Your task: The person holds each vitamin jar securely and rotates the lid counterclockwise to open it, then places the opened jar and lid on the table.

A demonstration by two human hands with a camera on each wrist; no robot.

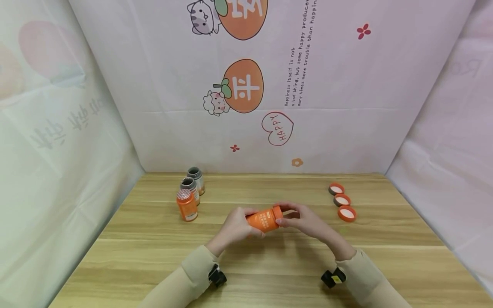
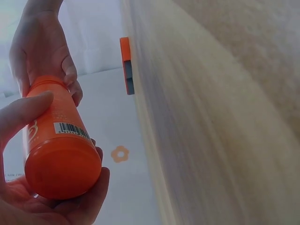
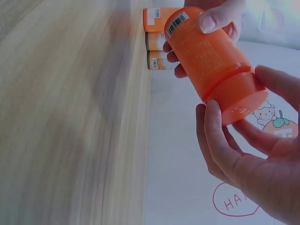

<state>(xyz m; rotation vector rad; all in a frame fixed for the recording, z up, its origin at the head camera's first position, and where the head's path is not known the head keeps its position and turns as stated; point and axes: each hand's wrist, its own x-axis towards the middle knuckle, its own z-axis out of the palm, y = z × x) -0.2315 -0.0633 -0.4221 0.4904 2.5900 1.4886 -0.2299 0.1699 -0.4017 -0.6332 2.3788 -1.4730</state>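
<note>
An orange bottle with a barcode label is held tilted above the wooden table, its capped end pointing right. My left hand grips the bottle's body, thumb along one side and fingers wrapped round the other. At the far end, the fingers and thumb of my right hand pinch the orange cap, which sits on the bottle's neck. The bottle's plain base faces the left wrist camera.
On the table's left stand an orange bottle with a patterned top and two grey-necked open bottles, the nearer one just behind it. Three caps with white liners lie in a row at right, the closest orange-rimmed cap in front. Printed white cloth hangs behind.
</note>
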